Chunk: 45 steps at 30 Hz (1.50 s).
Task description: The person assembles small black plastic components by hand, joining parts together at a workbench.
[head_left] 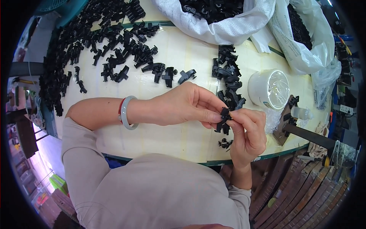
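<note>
My left hand (185, 105) reaches in from the left, thumb and fingers closed on a small black plastic part (225, 115). From the other side my right hand (249, 133) pinches the same part between thumb and fingertips. The fingers cover much of it, so its exact shape is unclear. Just beyond my hands, a column of similar black plastic parts (231, 82) lies on the cream tabletop (164, 141). A few tiny black pieces (225, 143) rest near the table's front edge, beside my right hand.
Many black clip-like parts (126, 49) spread over the far left. A white woven sack (225, 32) of black parts stands at the back, beside a pale plastic bag (305, 57). On the right are a white tub (259, 89), a small clear bottle (301, 113) and a dark metal bar (310, 136).
</note>
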{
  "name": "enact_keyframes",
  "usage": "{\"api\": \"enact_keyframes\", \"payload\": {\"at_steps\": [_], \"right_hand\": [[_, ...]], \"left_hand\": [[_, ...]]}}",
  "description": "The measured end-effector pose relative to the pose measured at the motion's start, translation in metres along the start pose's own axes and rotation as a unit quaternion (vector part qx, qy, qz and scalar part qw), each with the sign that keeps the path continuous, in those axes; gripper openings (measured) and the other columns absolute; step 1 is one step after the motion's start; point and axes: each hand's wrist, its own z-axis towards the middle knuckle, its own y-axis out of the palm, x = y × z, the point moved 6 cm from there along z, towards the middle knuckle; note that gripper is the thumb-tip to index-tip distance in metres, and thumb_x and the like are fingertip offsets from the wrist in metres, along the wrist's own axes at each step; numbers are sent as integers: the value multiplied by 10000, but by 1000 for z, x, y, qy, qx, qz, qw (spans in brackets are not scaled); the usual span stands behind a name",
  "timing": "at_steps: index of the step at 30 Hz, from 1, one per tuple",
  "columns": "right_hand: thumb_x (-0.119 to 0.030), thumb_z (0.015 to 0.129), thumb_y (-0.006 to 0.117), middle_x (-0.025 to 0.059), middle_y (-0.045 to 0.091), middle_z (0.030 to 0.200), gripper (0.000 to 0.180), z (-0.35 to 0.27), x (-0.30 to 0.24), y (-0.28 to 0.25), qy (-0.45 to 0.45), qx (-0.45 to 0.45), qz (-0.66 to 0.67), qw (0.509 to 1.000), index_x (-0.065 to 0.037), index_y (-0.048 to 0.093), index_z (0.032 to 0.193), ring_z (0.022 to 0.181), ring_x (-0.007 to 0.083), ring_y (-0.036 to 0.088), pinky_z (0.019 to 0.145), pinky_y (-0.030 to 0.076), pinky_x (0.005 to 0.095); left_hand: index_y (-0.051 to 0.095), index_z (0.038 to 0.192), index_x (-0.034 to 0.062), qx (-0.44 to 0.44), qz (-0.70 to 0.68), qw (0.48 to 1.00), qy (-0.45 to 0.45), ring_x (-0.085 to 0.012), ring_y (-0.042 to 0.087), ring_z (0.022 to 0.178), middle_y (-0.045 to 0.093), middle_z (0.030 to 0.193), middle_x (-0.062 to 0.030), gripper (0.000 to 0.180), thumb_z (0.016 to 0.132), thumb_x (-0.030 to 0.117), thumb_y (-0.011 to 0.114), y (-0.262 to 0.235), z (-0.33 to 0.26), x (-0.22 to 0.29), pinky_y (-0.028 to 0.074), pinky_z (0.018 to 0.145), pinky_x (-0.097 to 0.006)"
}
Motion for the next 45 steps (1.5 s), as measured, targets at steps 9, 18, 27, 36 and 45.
{"api": "enact_keyframes", "payload": {"at_steps": [9, 18, 27, 36, 45], "right_hand": [[8, 646, 719, 64, 609, 795, 249, 1, 3, 0, 3, 0, 2, 1000, -29, 642, 880, 705, 201, 529, 612, 397, 286], [14, 645, 717, 67, 607, 791, 246, 2, 3, -1, 5, -8, -3, 1000, -22, 641, 876, 704, 205, 531, 609, 396, 288], [5, 634, 721, 60, 607, 788, 265, 2, -3, 0, -31, -5, -37, 999, -28, 648, 886, 690, 201, 523, 596, 396, 284], [26, 609, 717, 60, 607, 784, 303, -4, 1, 3, -46, -14, -34, 998, -29, 662, 902, 682, 193, 525, 584, 399, 274], [14, 641, 723, 90, 625, 844, 313, -18, 27, -57, 171, 99, -37, 980, 5, 639, 942, 682, 202, 540, 604, 440, 279]], "left_hand": [[570, 1089, -33, 1, 4, 1000, -3, -128, 619, 811, 634, 967, -98, 250, 853, 47, 583, 0, 0, 1, 502, 738, -242], [574, 1086, -29, 0, 18, 1000, 9, -134, 622, 820, 637, 958, -96, 251, 851, 60, 590, -1, 0, 3, 503, 743, -248], [579, 1080, -27, 10, 8, 1000, 16, -135, 628, 814, 640, 952, -105, 241, 854, 56, 586, -1, -2, 2, 514, 732, -246], [593, 1050, -40, 24, 62, 997, 26, -138, 636, 788, 650, 924, -115, 218, 846, 40, 590, 2, -1, 0, 528, 729, -248], [594, 1045, -60, 169, 278, 946, 1, -92, 611, 780, 628, 881, -69, 229, 823, -6, 594, -39, -16, 27, 513, 689, -200]]}}
